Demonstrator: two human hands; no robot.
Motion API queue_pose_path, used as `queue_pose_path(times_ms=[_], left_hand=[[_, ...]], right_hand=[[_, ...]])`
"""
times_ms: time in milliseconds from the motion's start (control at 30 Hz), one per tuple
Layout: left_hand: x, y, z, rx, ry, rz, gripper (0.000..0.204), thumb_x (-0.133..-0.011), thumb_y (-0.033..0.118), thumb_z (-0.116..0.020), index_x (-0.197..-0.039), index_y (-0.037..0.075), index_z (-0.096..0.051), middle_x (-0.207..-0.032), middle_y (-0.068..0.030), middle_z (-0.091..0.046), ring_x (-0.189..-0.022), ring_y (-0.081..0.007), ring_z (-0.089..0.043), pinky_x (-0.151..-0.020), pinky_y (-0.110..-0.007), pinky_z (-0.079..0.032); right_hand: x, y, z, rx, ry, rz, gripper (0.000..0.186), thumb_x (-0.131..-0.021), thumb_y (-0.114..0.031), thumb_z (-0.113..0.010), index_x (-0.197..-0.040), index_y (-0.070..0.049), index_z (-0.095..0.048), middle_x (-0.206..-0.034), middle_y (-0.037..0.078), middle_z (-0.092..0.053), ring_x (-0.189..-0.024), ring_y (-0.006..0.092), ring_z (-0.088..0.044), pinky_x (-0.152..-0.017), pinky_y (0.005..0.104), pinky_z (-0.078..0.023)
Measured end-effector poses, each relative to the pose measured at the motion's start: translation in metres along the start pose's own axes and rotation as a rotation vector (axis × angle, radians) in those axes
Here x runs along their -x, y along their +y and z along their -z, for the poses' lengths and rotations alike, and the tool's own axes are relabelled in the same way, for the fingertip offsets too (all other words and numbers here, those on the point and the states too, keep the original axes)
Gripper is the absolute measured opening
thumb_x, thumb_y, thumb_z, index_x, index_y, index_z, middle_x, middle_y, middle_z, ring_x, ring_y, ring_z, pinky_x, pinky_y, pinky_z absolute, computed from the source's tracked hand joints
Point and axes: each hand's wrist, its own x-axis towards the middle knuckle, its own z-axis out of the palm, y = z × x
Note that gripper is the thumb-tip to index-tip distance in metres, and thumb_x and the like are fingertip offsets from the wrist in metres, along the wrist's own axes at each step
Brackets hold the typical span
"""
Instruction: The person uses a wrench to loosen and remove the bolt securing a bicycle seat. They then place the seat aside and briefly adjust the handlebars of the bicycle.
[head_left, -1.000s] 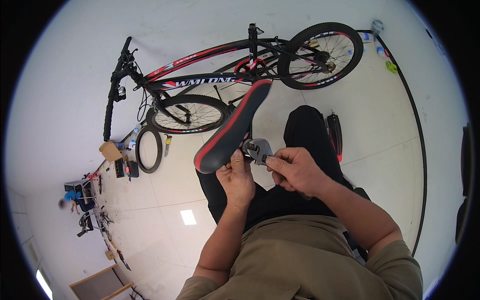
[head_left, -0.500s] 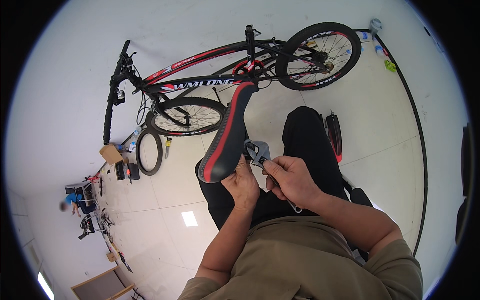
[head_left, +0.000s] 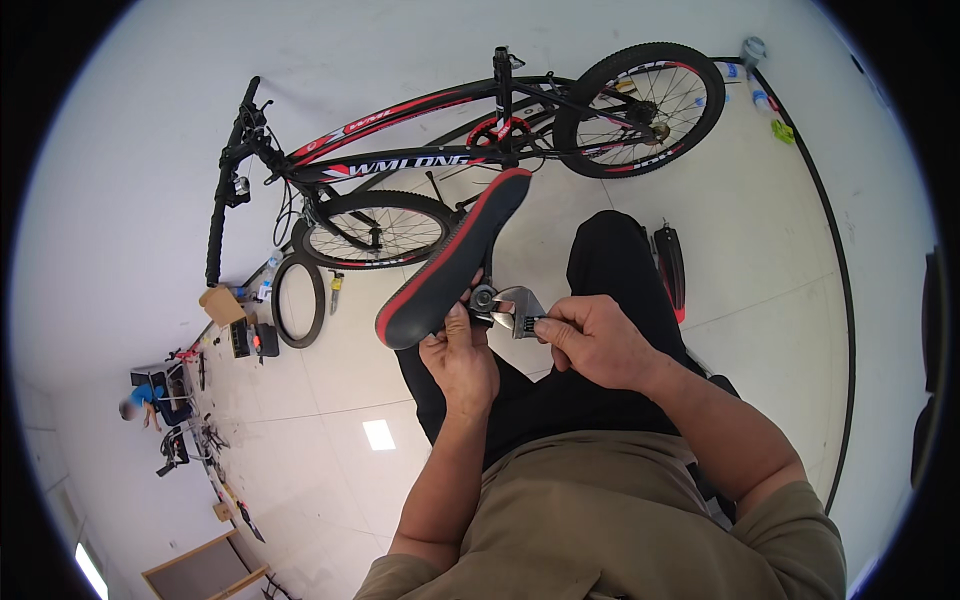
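Observation:
A black bicycle saddle (head_left: 440, 275) with a red stripe is tilted up above my lap, its nose pointing away. My left hand (head_left: 463, 365) grips it from beneath at its wide near end; some fingers are hidden under it. On its underside a round metal clamp bolt (head_left: 483, 297) faces right. My right hand (head_left: 600, 340) is closed on a grey adjustable wrench (head_left: 524, 318), thumb near the adjusting screw. The wrench's jaws are right at the clamp bolt; whether they grip it I cannot tell.
A black and red bicycle (head_left: 400, 165) without a saddle leans by the wall ahead. A loose tire (head_left: 299, 300), a cardboard box (head_left: 221, 306) and a yellow-handled tool (head_left: 336, 292) lie left. A black and red mudguard (head_left: 670, 270) rests right of my knee. Another person (head_left: 148, 398) sits far left.
The saddle has shifted left and rolled, bringing its underside clamp into sight. The wrench has swung from slanting to nearly level, its jaws now at the bolt, and my right hand has risen slightly.

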Motion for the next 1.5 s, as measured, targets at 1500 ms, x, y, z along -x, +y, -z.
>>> queue_pose_path(times_ms=[1500], left_hand=[[0.002, -0.012, -0.005, -0.070, 0.128, -0.024, 0.031, -0.106, 0.013, -0.043, -0.129, -0.004, -0.054, -0.126, -0.0125, -0.063, -0.099, -0.0231, -0.065, -0.085, -0.040, -0.058]], right_hand=[[0.004, 0.009, -0.016, -0.133, 0.114, -0.086, 0.032, -0.100, -0.022, -0.058, -0.081, 0.003, -0.062, -0.061, 0.007, -0.062, -0.051, 0.0097, -0.055, -0.048, 0.0268, -0.043]])
